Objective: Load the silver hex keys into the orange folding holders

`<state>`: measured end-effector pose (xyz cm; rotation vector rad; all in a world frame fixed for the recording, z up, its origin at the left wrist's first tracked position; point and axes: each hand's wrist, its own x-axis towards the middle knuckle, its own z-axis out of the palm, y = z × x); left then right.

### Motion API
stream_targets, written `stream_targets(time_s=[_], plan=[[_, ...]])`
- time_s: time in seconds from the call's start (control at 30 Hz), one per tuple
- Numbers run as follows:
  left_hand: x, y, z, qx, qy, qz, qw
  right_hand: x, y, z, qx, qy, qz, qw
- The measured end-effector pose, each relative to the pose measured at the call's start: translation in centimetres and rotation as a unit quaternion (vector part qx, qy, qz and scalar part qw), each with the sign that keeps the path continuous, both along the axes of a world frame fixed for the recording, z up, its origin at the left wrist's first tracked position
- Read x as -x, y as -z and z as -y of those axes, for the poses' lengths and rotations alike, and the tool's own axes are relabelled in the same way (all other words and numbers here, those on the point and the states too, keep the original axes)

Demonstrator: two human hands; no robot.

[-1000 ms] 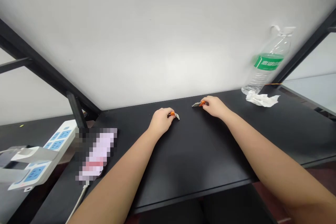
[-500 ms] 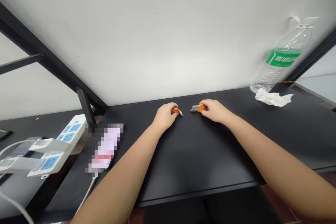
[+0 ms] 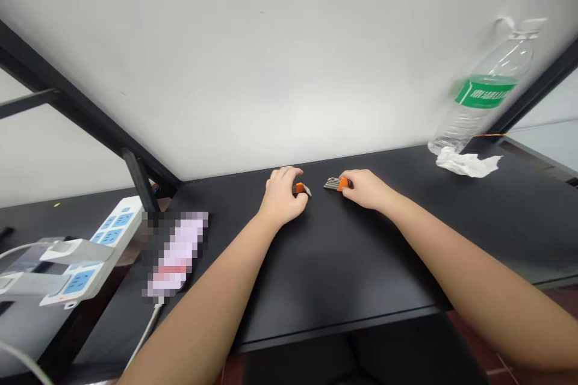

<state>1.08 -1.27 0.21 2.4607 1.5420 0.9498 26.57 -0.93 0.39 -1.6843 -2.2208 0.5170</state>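
Observation:
Two orange holders with metal hex keys rest on the black table [image 3: 334, 271]. Around the left key set [image 3: 301, 188] is my left hand [image 3: 283, 194], its thumb and fingers parted, with the set lying between them. My right hand [image 3: 365, 187] pinches the orange holder of the right key set [image 3: 339, 183] between thumb and fingers; its keys point left, toward the other set. A short gap separates the two sets. Part of the left set is hidden behind my left hand.
A clear bottle [image 3: 485, 93] with a green label leans on the wall at the right, by a crumpled tissue [image 3: 468, 162]. At the left lie a blurred-out phone [image 3: 178, 255] with a cable and a white power strip [image 3: 108, 240]. A black frame bar [image 3: 139, 180] stands between them.
My left hand has opened around the left key set, its fingers lifting off the orange holder. My right hand keeps its pinch on the other set. The view has shifted slightly.

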Motion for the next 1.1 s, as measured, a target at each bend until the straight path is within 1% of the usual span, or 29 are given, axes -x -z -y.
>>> stream_targets(time_s=[0.03,0.07,0.1,0.17,0.23,0.3,0.37,0.47,0.57,0.7,0.83,0.93,1.03,1.1], plan=[[-0.3,-0.4,0.6,-0.044,0.015,0.009,0.999,0.2,0.0,0.1,-0.006,-0.010,0.002,1.000],[-0.7,-0.8,1.2,-0.069,0.036,0.014,0.997,0.3,0.0,0.2,-0.015,-0.024,0.004,1.000],[-1.1,-1.1,1.8,-0.073,0.062,0.007,0.995,0.4,0.0,0.3,-0.023,-0.039,0.006,0.999],[-2.0,-1.5,3.0,-0.043,0.096,-0.047,0.993,0.7,0.0,0.7,-0.033,-0.072,0.006,0.997],[-2.8,-1.6,3.7,-0.015,0.089,-0.109,0.990,1.0,0.1,1.1,-0.028,-0.105,0.000,0.994],[-3.2,-1.5,3.9,0.016,0.074,-0.145,0.987,1.4,0.0,1.6,-0.015,-0.138,-0.010,0.990],[-3.3,-1.4,3.8,0.049,0.074,-0.160,0.983,1.9,-0.2,2.1,-0.003,-0.163,-0.017,0.986],[-3.2,-1.1,3.4,0.097,0.083,-0.155,0.980,2.6,-0.4,2.9,0.005,-0.181,-0.020,0.983],[-3.2,-0.7,3.2,0.122,0.092,-0.133,0.979,2.9,-0.6,3.4,0.011,-0.167,-0.020,0.986],[-3.1,-0.5,3.0,0.115,0.116,-0.112,0.980,2.6,-0.7,3.2,0.024,-0.113,0.014,0.993],[-2.7,-0.9,2.9,0.104,0.100,-0.107,0.984,1.2,-0.9,2.3,0.042,-0.063,0.079,0.994],[-2.5,-1.2,2.9,0.111,0.087,-0.061,0.988,-0.2,-1.1,1.6,0.051,-0.033,0.117,0.991],[-2.4,-1.1,2.7,0.134,0.069,0.014,0.989,-1.0,-1.4,1.4,0.052,-0.041,0.116,0.991],[-2.4,-0.9,2.5,0.155,0.058,0.060,0.984,-0.8,-1.8,1.7,0.008,-0.057,0.092,0.994]])
